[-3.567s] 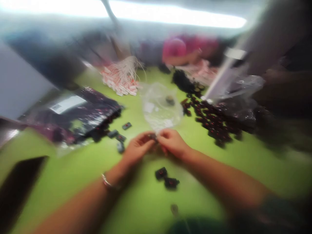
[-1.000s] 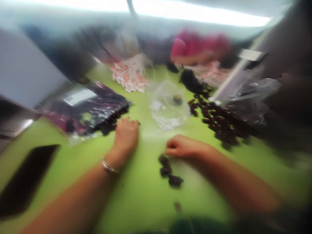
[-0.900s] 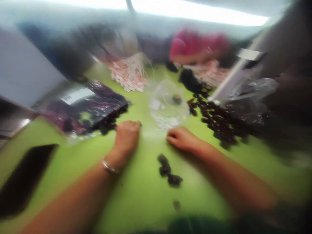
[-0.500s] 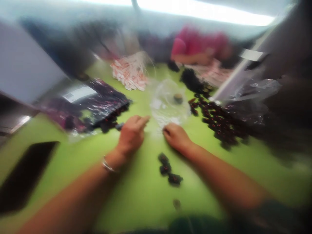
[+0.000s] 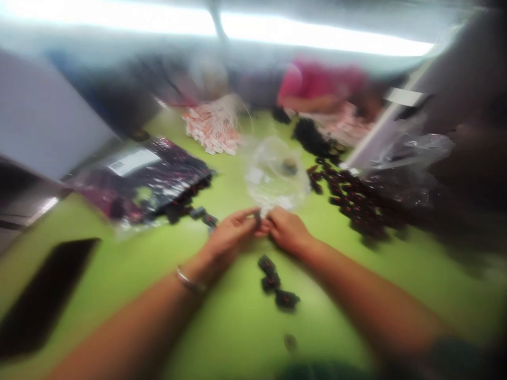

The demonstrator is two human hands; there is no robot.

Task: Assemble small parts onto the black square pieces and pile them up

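Possibly a slip is the main risk here: the small dark part (image 5: 257,218) sits only at the fingertips of the left hand (image 5: 233,232), just on the near side of the clear bag (image 5: 273,174) — a loose pinch could drop it onto the worktop (image 5: 222,327), toward three dark pieces (image 5: 271,283). Hands together, fingers almost meeting; right hand (image 5: 291,229) curled, its grip hidden — cannot tell if it holds anything. Forearms angle inward.
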